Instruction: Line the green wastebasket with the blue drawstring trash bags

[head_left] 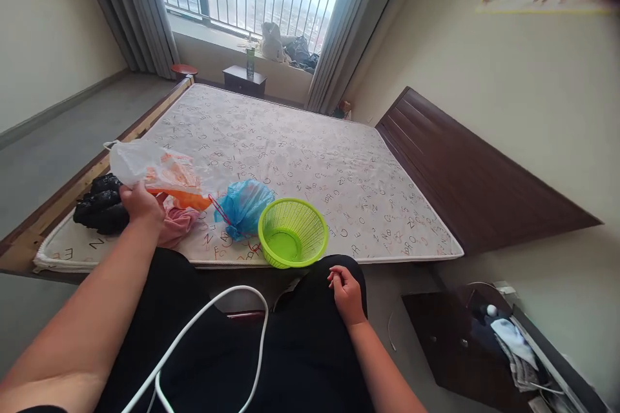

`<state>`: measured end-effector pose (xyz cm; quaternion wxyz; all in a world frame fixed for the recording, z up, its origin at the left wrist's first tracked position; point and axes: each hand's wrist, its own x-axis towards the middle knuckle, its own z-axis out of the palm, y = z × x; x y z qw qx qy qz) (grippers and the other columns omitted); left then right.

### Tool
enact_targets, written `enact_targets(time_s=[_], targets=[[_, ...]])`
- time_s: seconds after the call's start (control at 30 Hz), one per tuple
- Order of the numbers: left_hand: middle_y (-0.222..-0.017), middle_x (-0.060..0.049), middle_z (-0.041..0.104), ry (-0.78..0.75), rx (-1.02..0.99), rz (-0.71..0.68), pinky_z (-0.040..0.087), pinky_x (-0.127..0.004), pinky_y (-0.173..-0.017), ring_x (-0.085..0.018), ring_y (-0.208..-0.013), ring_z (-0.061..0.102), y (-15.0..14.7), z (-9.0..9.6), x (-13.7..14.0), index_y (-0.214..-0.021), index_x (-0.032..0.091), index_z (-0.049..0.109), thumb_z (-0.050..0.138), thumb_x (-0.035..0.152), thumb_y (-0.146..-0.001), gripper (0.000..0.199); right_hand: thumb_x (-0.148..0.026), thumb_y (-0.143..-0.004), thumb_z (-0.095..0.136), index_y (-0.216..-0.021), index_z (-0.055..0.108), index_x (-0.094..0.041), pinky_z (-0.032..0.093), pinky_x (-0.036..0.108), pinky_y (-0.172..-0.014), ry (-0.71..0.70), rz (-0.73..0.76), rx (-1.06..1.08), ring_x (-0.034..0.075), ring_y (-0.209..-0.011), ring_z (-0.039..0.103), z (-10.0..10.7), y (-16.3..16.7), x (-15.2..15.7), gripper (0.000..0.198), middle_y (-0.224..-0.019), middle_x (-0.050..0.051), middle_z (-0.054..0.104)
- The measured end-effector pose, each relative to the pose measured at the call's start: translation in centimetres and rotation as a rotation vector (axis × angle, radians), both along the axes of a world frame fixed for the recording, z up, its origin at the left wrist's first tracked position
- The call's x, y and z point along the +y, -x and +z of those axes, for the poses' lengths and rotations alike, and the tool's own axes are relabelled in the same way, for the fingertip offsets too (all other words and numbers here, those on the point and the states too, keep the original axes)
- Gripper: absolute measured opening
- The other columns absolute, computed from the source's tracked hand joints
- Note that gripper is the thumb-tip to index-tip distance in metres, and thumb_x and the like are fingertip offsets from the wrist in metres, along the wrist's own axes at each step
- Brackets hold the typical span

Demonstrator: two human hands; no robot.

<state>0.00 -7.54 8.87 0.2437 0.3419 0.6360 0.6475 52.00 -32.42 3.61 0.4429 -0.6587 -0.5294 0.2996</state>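
Observation:
My left hand (143,201) is closed on the near edge of a white and orange plastic bag (154,164) at the left side of the mattress. A pink cloth (177,222) lies right beside that hand, partly under the bag. On the other side sits a crumpled black plastic bag (101,205). My right hand (345,290) rests on my right knee with its fingers curled in; I see nothing in it. Nearest to it is a green plastic basket (293,232), upright at the mattress edge. A blue plastic bag (248,206) with red ties stands against the basket's left side.
The mattress (310,142) spreads out ahead, with a dark headboard (465,174) at right. A white cable (213,300) loops over my lap. At lower right stands a dark bedside cabinet (445,342) with items on it. A bottle (250,63) stands on another cabinet by the window.

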Motion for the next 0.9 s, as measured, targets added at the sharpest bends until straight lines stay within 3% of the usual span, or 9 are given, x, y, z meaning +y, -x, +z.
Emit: enact_targets(time_s=[0.1,0.27,0.4,0.5,0.6,0.67,0.8,0.9], targets=[[-0.132,-0.004,0.058,-0.088,-0.226,-0.022,0.061,-0.033,-0.082,-0.015,-0.112,0.065,-1.9,3.6,-0.4,-0.136,0.023,0.033,0.031,0.011,-0.095,0.043,-0.038,-0.092,0.057,-0.098,0.072,-0.019,0.051,0.031,-0.065,-0.007,-0.008,0.041,0.018,-0.063,0.064,-0.1,-0.1,0.4,0.025,-0.078,0.003,0.07],[-0.145,-0.004,0.059,-0.206,-0.227,-0.259,0.063,-0.039,-0.087,-0.024,-0.131,0.062,-9.0,9.8,-3.1,-0.142,0.028,0.04,0.04,0.024,-0.092,0.051,-0.042,-0.091,0.059,-0.098,0.071,-0.02,0.051,0.03,-0.061,-0.022,-0.066,0.198,0.016,-0.06,0.062,0.3,0.7,1.6,0.026,-0.081,0.003,0.071],[-0.155,-0.002,0.056,-0.215,-0.081,-0.491,0.064,-0.041,-0.091,-0.029,-0.14,0.057,-16.2,14.0,-6.8,-0.148,0.034,0.044,0.039,0.052,-0.097,0.054,-0.05,-0.091,0.063,-0.101,0.065,-0.02,0.041,0.025,-0.044,0.038,-0.061,0.526,0.011,-0.046,0.055,2.4,3.3,3.4,0.031,-0.091,0.005,0.076],[-0.16,-0.002,0.052,-0.256,-0.047,-0.583,0.059,-0.046,-0.105,-0.031,-0.146,0.052,-20.8,16.2,-9.8,-0.155,0.034,0.043,0.039,0.057,-0.098,0.061,-0.06,-0.088,0.07,-0.112,0.062,-0.021,0.045,0.023,-0.043,0.145,0.088,0.806,0.015,-0.058,0.068,5.0,5.4,5.0,0.046,-0.114,0.012,0.077],[-0.157,-0.001,0.056,-0.257,-0.114,-0.66,0.054,-0.049,-0.114,-0.03,-0.144,0.054,-23.9,16.4,-11.7,-0.154,0.036,0.046,0.048,0.05,-0.095,0.06,-0.074,-0.083,0.073,-0.129,0.056,-0.024,0.063,0.036,-0.063,0.258,0.312,1.114,0.026,-0.09,0.078,7.7,6.6,6.6,0.07,-0.129,0.015,0.072],[-0.148,-0.002,0.064,-0.218,-0.164,-0.706,0.055,-0.051,-0.113,-0.032,-0.139,0.059,-24.9,15.4,-12.1,-0.148,0.038,0.053,0.058,0.05,-0.09,0.059,-0.074,-0.08,0.076,-0.13,0.056,-0.024,0.066,0.043,-0.078,0.291,0.411,1.231,0.027,-0.101,0.077,9.1,6.7,7.8,0.073,-0.128,0.013,0.072],[-0.129,-0.006,0.075,-0.123,-0.213,-0.793,0.06,-0.056,-0.104,-0.037,-0.126,0.068,-24.4,11.7,-11.0,-0.131,0.034,0.065,0.077,0.054,-0.077,0.059,-0.052,-0.078,0.087,-0.126,0.061,-0.025,0.064,0.037,-0.082,0.101,0.292,1.189,0.024,-0.105,0.074,10.3,6.0,10.6,0.061,-0.125,0.007,0.074],[-0.114,-0.008,0.079,-0.007,-0.097,-0.847,0.06,-0.057,-0.102,-0.039,-0.116,0.072,-22.5,9.0,-9.6,-0.115,0.027,0.072,0.086,0.057,-0.068,0.057,-0.035,-0.068,0.093,-0.126,0.062,-0.025,0.062,0.036,-0.079,-0.056,0.157,1.109,0.023,-0.101,0.072,10.1,5.0,12.2,0.067,-0.118,0.003,0.076]])
